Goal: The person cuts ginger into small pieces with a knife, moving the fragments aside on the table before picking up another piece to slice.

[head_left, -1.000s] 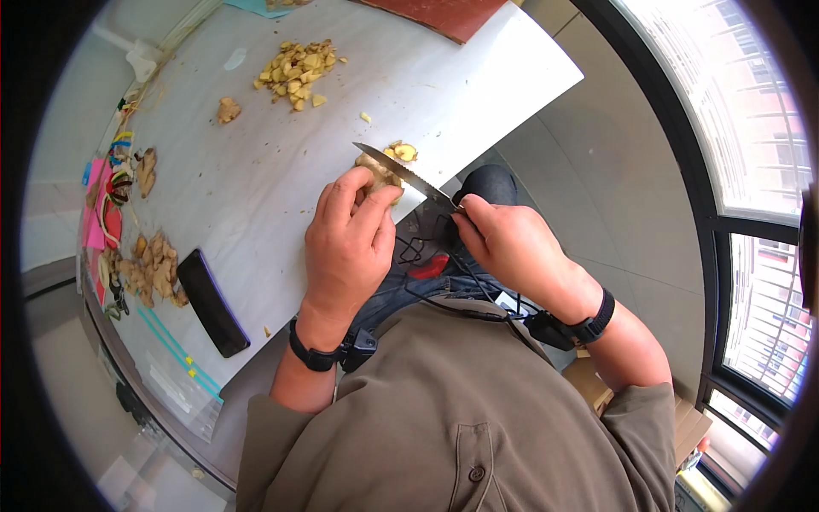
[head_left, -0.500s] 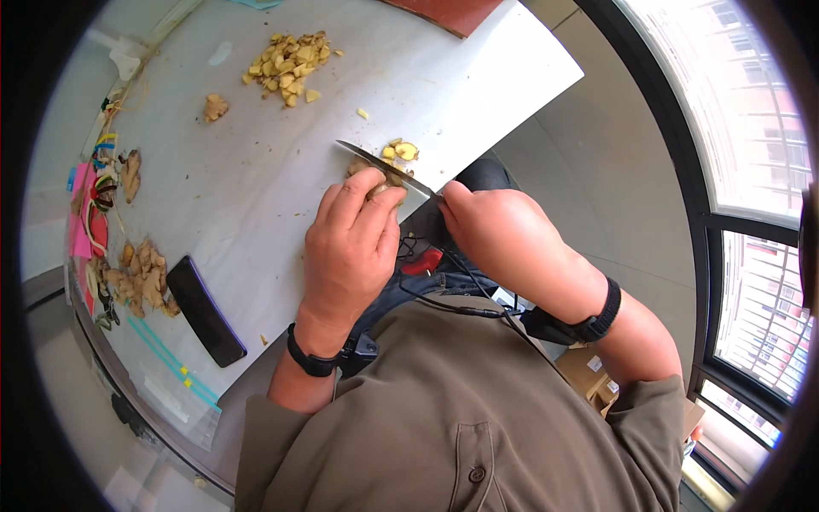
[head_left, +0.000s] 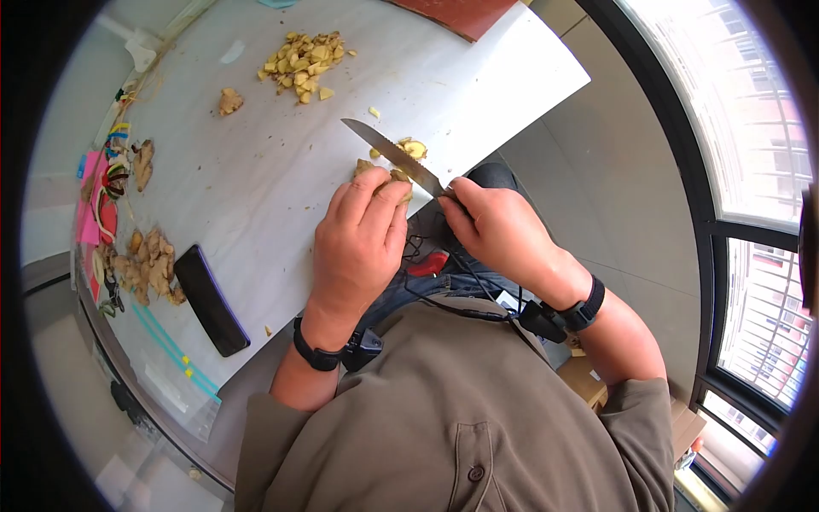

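My left hand (head_left: 363, 226) presses a knobbly piece of ginger root (head_left: 365, 168) onto the white table, fingers closed over its near side and hiding much of it. In my right hand (head_left: 490, 220) is a knife (head_left: 394, 154) with a serrated edge, gripped by its mostly hidden handle. The blade points up and left, passing just beyond my left fingertips, its flat side partly turned up. Cut ginger slices (head_left: 414, 148) lie just past the blade. Farther back on the table is a pile of chopped ginger (head_left: 303, 61).
A lone ginger knob (head_left: 229, 101) lies left of the pile. Whole ginger roots (head_left: 149, 264), a phone (head_left: 211, 300) and a zip bag (head_left: 183, 375) lie along the left side. A reddish-brown board (head_left: 465, 13) is at the back. The table's edge (head_left: 546, 109) runs close by my right hand.
The knife has lifted slightly and its blade has turned to show more of its flat side. My right wrist has shifted left and down. My left hand stays on the ginger.
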The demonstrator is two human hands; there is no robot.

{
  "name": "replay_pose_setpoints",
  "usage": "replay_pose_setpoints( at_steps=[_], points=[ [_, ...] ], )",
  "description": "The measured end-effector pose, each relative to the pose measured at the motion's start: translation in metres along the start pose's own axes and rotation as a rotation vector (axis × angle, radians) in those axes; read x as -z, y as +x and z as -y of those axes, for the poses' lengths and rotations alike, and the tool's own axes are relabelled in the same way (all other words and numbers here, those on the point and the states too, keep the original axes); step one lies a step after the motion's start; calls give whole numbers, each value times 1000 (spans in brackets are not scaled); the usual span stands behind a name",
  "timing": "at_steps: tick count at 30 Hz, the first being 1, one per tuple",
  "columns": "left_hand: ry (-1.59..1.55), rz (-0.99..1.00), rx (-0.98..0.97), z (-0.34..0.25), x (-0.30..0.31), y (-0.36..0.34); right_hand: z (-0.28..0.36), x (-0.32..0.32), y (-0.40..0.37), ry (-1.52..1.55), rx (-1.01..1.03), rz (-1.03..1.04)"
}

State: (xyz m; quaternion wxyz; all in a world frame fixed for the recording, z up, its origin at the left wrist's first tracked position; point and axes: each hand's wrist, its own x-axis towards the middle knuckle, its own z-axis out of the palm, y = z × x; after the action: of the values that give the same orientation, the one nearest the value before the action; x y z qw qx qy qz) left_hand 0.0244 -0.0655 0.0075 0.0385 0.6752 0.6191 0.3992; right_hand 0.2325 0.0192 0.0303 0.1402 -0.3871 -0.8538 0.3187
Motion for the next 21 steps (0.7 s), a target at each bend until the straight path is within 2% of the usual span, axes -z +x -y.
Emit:
replay_pose_setpoints(
  at_steps=[13, 21],
  points=[
    [-1, 5, 47, -3, 1, 0, -3, 6, -25, -35, 14, 10],
    [-14, 18, 34, -1, 2, 0, 7, 14, -22, -235, 92, 0]
  ],
)
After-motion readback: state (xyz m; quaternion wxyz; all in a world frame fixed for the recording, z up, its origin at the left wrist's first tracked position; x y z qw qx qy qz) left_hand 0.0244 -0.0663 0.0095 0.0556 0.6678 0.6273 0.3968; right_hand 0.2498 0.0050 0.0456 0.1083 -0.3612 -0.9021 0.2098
